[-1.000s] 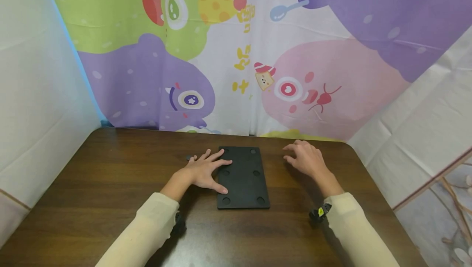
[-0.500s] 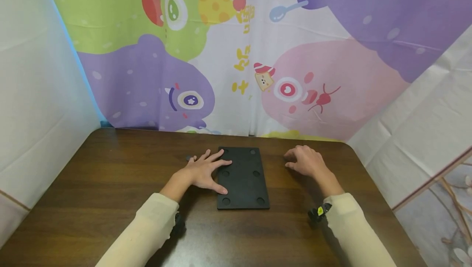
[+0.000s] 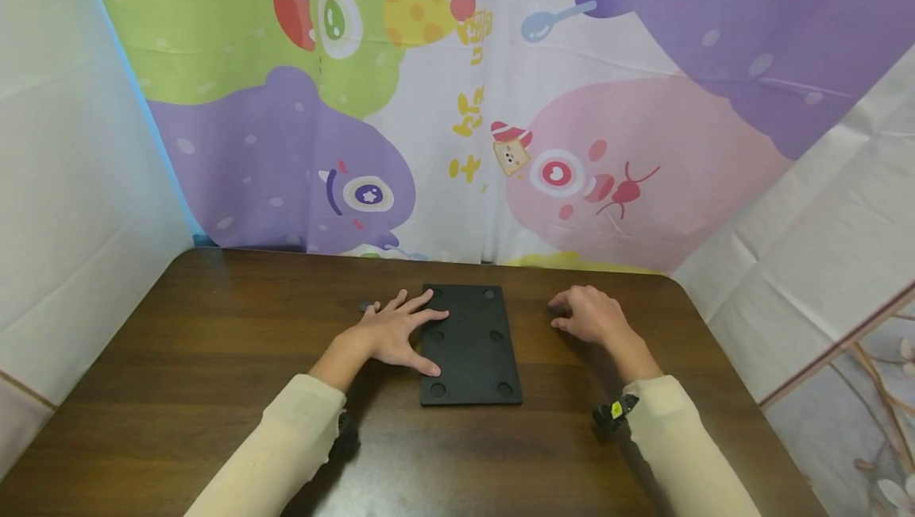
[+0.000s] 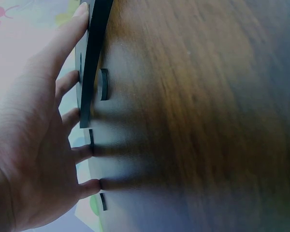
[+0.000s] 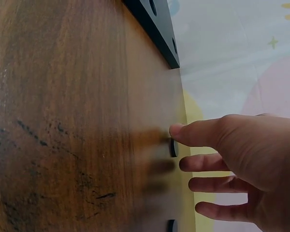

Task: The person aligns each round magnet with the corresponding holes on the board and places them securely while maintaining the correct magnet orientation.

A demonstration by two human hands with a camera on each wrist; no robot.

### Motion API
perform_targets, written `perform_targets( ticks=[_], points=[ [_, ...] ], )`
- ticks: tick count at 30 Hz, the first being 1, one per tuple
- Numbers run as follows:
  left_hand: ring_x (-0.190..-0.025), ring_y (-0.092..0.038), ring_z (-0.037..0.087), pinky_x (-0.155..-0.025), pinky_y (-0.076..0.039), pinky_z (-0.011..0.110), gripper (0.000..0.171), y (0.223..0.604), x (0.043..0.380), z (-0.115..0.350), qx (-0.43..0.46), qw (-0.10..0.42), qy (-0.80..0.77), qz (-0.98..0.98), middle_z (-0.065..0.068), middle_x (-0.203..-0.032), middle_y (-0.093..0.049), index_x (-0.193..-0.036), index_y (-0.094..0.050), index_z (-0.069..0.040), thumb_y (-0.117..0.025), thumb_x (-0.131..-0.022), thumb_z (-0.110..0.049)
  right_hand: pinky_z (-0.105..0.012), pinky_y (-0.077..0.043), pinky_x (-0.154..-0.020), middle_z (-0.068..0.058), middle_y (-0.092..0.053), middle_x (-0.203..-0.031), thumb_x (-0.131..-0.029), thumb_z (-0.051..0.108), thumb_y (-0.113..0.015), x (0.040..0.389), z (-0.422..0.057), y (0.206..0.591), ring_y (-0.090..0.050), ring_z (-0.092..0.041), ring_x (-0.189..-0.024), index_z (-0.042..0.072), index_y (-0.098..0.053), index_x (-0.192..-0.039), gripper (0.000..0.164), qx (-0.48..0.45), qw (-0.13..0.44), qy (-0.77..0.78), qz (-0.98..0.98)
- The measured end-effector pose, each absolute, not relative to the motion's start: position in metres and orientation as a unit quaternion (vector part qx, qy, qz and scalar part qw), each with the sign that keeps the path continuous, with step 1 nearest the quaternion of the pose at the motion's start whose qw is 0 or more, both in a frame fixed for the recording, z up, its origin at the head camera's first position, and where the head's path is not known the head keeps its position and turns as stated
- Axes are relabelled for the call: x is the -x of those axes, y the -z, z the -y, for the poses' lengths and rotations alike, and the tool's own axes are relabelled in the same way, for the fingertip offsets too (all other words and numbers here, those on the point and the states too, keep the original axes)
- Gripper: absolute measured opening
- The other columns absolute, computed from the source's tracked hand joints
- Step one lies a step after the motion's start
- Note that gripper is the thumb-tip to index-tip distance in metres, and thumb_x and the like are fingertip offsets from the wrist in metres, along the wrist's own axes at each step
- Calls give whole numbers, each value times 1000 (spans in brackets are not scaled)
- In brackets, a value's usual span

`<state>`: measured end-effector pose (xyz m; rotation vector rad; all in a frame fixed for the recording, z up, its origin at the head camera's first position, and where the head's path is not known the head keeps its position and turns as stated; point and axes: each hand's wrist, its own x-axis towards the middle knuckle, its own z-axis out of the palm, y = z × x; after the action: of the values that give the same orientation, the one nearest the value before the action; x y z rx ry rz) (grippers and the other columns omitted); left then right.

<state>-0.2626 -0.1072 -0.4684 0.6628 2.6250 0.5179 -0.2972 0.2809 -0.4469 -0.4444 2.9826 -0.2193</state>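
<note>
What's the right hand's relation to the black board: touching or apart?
Apart: the head view shows tabletop between the right hand and the black board.

Can't see part of left edge of board (image 3: 472, 354), under left hand (image 3: 391, 338); glimpse only bit of small disc (image 3: 365, 306) beside it, too tiny to make out; can't tell touch from gap between right hand (image 5: 261, 164) and upper disc (image 5: 174, 149); lose lower disc (image 5: 172, 225) at bottom of right wrist view, board at top of both wrist views, sleeves (image 3: 275, 437) at bottom of head view.
</note>
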Motion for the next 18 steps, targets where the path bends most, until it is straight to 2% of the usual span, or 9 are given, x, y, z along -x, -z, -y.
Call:
perform_targets(
  ticks=[18],
  points=[
    [-179, -1, 48, -137, -10, 83, 105, 470, 264, 107, -236, 188, -188, -935, 1, -194, -6, -176, -38, -38, -87, -88, -69, -63, -63, -102, -12, -81, -135, -104, 23, -83, 297, -279, 451, -75, -39, -129, 14, -84, -133, 30, 139, 64, 61, -986]
  ],
)
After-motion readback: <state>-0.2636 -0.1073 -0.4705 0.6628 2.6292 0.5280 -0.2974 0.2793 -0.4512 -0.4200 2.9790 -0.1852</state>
